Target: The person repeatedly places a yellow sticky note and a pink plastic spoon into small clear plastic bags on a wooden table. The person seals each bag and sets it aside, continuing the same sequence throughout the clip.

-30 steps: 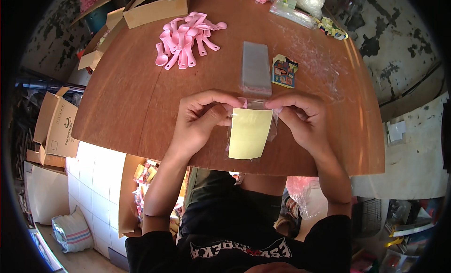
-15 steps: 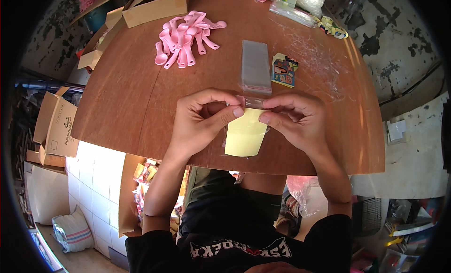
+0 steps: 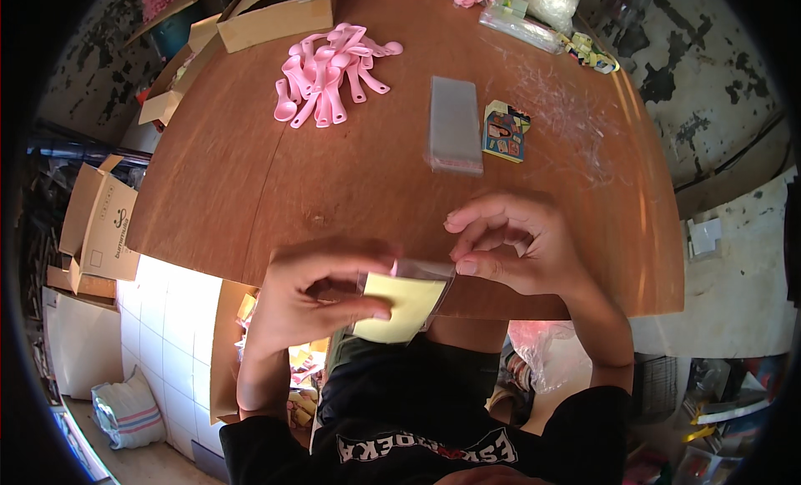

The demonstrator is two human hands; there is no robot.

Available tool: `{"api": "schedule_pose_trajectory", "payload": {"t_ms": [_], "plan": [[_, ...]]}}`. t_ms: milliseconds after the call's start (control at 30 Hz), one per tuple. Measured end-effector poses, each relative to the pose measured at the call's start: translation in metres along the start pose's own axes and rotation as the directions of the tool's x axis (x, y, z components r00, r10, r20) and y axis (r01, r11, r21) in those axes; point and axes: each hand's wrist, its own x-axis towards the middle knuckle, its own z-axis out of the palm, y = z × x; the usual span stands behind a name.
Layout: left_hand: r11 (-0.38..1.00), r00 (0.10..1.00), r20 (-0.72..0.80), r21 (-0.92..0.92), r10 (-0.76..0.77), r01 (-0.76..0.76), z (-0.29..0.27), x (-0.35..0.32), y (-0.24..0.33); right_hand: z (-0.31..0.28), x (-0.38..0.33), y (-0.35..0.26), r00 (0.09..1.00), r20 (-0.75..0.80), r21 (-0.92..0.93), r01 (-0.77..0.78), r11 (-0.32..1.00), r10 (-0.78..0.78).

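My left hand [image 3: 304, 293] grips the left side of a clear plastic bag [image 3: 427, 270] with a yellow card [image 3: 403, 303] in it, tilted over the table's near edge. A bit of pink shows by the left fingertips, too little to name. Close to the bag's upper right corner is my right hand [image 3: 521, 247], its fingers curled and apart; whether the thumb touches the corner is unclear. Beyond the hands lies a stack of flat clear bags [image 3: 455, 122]. Right beside it sit small printed cards [image 3: 506, 133]. A heap of pink spoons [image 3: 321, 72] lies at the far left.
Thin plastic scraps [image 3: 576, 109] litter the right of the brown wooden table [image 3: 225, 184]. An open cardboard box [image 3: 275, 22] stands at the far left edge; clear packaging [image 3: 551, 5] lies at the far right. Below the table's left side is a carton [image 3: 229, 351] of colourful packets.
The bag with the yellow card has come nearer to me and leftward in my left hand, tilting. My right hand has let go of its upper edge and moved slightly down.
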Motion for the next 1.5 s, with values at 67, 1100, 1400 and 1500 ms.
{"api": "schedule_pose_trajectory", "payload": {"t_ms": [67,1100,1400,1500], "plan": [[0.956,0.978,0.206,0.285,0.01,-0.07,-0.013,-0.023,0.011,-0.01,0.001,-0.001,0.999,0.035,-0.166,0.013,0.986,-0.008],[0.335,0.943,0.328,0.884,0.053,-0.327,-0.004,0.119,-0.026,-0.044,0.034,0.084,0.939,0.056,-0.939,0.165,0.303,-0.339],[0.487,0.954,0.28,0.851,-0.103,-0.197,0.001,0.154,-0.074,-0.046,0.034,0.093,0.932,0.033,-0.893,0.189,0.408,-0.36],[0.396,0.936,0.342,0.873,-0.084,-0.284,-0.001,0.155,-0.074,-0.046,0.036,0.09,0.928,0.018,-0.88,0.191,0.436,-0.372]]}}
